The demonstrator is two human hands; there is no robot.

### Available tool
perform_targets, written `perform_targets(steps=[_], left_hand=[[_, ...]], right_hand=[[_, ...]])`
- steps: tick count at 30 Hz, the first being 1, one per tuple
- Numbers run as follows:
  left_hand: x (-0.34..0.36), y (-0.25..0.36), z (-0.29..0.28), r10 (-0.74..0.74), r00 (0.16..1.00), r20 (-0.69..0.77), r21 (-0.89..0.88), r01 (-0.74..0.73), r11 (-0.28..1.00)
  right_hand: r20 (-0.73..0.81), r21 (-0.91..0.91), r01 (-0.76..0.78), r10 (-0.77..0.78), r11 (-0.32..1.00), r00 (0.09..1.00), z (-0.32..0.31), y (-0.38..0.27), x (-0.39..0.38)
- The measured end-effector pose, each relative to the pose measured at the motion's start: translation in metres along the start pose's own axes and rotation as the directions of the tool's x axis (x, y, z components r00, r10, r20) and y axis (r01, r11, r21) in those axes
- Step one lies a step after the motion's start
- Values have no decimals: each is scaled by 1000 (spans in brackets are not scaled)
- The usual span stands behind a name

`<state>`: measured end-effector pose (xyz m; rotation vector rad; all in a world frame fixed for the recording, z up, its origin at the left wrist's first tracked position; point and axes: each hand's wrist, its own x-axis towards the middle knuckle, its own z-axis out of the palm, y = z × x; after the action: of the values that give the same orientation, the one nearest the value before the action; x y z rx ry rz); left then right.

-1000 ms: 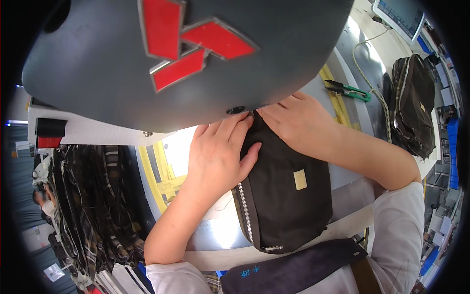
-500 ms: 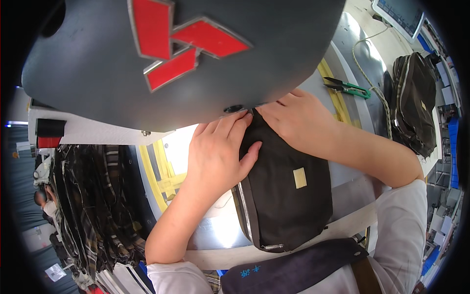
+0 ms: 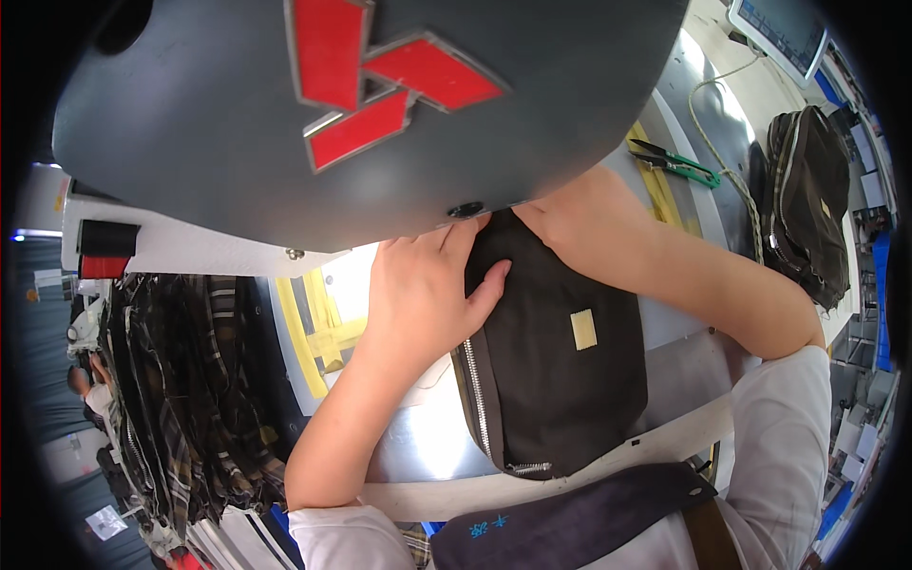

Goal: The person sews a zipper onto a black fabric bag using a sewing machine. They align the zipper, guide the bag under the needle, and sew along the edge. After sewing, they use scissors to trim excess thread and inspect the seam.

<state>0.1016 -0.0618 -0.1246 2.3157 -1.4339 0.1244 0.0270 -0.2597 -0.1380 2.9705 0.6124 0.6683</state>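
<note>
A dark olive-brown fabric piece (image 3: 570, 399) with a metal zipper and cream label lies beneath the dark grey machine head (image 3: 209, 133), which carries red shapes. My left hand (image 3: 420, 290) rests on its left part, fingers extended flat toward the head, thumb apart, fingertips partly hidden. My right hand (image 3: 579, 218) presses on its upper right part, its fingers reaching under the head and mostly out of sight.
Green-handled snips (image 3: 689, 169) and a cord lie right, near a zipped dark bag (image 3: 806, 204). A screen (image 3: 779, 33) is top right. Plaid-lined pieces (image 3: 190, 399) are piled left. Another person (image 3: 90, 389) is at the far left. Yellow tape strips mark the worktop.
The fabric piece and both my hands have edged slightly toward the machine head. More of my right fingers are now hidden under it. The view has shifted slightly.
</note>
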Motion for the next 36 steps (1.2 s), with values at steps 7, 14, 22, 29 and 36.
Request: perform_targets(steps=[7,14,22,29,36], left_hand=[[-1,2,0,15,1000,-5,2,-15,1000],[0,3,-1,6,1000,0,10,-6,1000],[-7,14,-8,34,999,38,-11,-34,999],[-7,15,-8,83,996,24,14,-84,996],[-6,14,-8,88,996,31,12,-89,996]], right_hand=[[-46,-5,-3,3,1000,999,0,0,-2],[-72,-43,-33,29,999,997,-1,-2,-2],[-47,13,-41,41,999,998,-5,-14,-10],[-48,52,-25,27,998,998,-6,-13,-10],[-26,51,-20,21,999,999,-6,-14,-10]])
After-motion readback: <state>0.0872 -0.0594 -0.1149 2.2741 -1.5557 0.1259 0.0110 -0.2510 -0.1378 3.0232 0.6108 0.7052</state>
